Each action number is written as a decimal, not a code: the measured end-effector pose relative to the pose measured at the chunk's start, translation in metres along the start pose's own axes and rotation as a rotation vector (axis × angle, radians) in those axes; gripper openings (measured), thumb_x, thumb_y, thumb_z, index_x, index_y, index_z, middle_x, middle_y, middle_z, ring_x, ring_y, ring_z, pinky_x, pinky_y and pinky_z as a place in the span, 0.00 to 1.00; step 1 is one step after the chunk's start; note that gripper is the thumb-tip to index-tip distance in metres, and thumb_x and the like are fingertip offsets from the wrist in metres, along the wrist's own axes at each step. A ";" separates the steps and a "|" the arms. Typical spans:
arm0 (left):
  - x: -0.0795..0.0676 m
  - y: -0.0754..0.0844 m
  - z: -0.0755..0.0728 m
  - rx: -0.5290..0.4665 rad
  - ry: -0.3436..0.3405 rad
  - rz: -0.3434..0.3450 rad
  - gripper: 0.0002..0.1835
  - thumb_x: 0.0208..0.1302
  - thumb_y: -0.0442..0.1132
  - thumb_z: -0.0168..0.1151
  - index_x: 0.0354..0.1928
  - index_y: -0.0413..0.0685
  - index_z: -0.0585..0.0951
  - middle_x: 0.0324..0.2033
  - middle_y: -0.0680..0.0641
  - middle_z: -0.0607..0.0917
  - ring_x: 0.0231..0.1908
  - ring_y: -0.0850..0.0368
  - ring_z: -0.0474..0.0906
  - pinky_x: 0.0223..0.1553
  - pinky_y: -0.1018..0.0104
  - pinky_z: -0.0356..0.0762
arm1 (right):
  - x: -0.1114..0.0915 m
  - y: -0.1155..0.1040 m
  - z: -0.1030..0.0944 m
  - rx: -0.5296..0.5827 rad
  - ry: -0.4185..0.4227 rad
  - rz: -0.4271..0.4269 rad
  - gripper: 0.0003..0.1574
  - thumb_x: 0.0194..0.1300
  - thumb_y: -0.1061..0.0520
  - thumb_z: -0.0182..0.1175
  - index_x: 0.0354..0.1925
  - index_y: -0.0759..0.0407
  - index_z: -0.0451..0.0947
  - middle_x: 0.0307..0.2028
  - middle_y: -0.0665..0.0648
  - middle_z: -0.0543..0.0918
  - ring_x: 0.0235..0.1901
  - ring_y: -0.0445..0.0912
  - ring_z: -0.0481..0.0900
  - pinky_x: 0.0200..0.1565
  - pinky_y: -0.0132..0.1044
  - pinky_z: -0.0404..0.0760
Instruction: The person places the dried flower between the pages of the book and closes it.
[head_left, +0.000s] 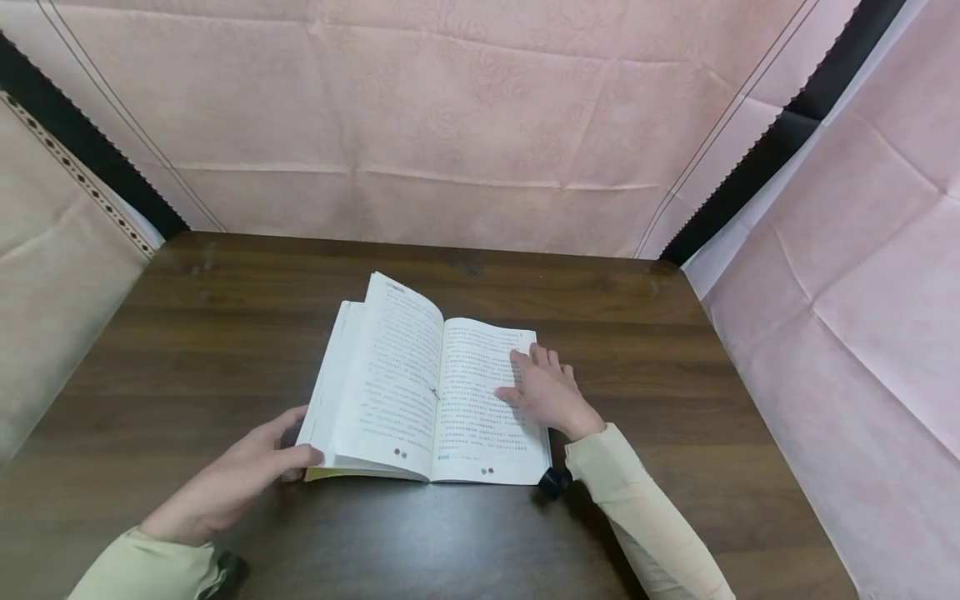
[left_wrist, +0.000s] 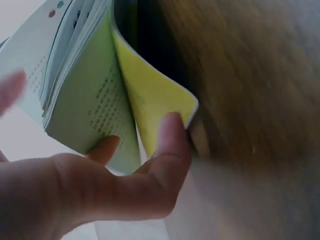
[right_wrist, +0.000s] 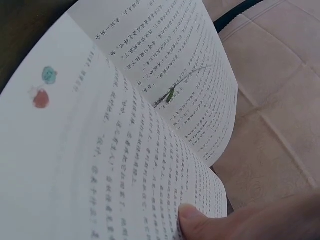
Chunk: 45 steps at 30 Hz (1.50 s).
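An open book (head_left: 393, 392) with printed pages lies on the brown wooden table (head_left: 435, 542). My left hand (head_left: 232, 483) grips the book's lower left corner, thumb above and fingers underneath. In the left wrist view those fingers reach the yellow cover flap (left_wrist: 150, 95), which stands apart from the page block (left_wrist: 90, 95). Over the right-hand page (head_left: 483, 417) my right hand (head_left: 555, 400) rests with its fingers spread loosely near the outer edge. Its thumb (right_wrist: 192, 220) touches the printed text in the right wrist view. One left-hand page (head_left: 397, 375) rises a little above the stack.
Pink cloth panels (head_left: 480, 125) enclose the table at the back and both sides, with black strips (head_left: 780, 142) at the corners. A small black device (head_left: 553, 483) sits by the right wrist, and another dark one (head_left: 228, 575) by the left sleeve.
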<state>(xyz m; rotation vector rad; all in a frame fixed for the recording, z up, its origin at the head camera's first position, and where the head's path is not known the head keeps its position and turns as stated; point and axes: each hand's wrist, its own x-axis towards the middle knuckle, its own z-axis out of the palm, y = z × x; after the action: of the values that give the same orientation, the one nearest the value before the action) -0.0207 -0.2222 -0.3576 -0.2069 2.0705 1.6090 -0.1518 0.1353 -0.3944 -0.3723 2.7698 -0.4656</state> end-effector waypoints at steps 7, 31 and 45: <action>0.005 -0.004 -0.002 -0.183 0.000 -0.006 0.33 0.64 0.33 0.49 0.70 0.30 0.55 0.59 0.39 0.74 0.51 0.56 0.72 0.49 0.65 0.69 | -0.001 -0.007 0.001 -0.054 0.050 -0.059 0.44 0.64 0.45 0.64 0.72 0.55 0.61 0.73 0.70 0.49 0.72 0.63 0.45 0.66 0.64 0.49; 0.013 0.040 0.001 -0.270 -0.039 0.344 0.31 0.78 0.49 0.41 0.70 0.29 0.55 0.49 0.41 0.80 0.43 0.52 0.80 0.40 0.65 0.77 | -0.009 0.017 -0.019 0.117 0.169 -0.028 0.38 0.69 0.43 0.57 0.69 0.62 0.64 0.73 0.68 0.49 0.71 0.62 0.47 0.65 0.62 0.45; 0.078 0.042 0.092 0.928 -0.191 0.592 0.30 0.69 0.60 0.53 0.70 0.62 0.68 0.69 0.49 0.66 0.67 0.49 0.60 0.63 0.42 0.57 | -0.029 0.065 -0.055 0.224 0.273 0.042 0.42 0.73 0.36 0.45 0.70 0.65 0.60 0.73 0.70 0.49 0.70 0.66 0.47 0.63 0.67 0.44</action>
<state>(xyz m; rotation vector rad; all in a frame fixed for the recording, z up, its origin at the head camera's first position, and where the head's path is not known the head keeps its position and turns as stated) -0.0778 -0.1090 -0.3739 0.9032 2.5982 0.7019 -0.1565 0.2180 -0.3606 -0.2108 2.9338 -0.8649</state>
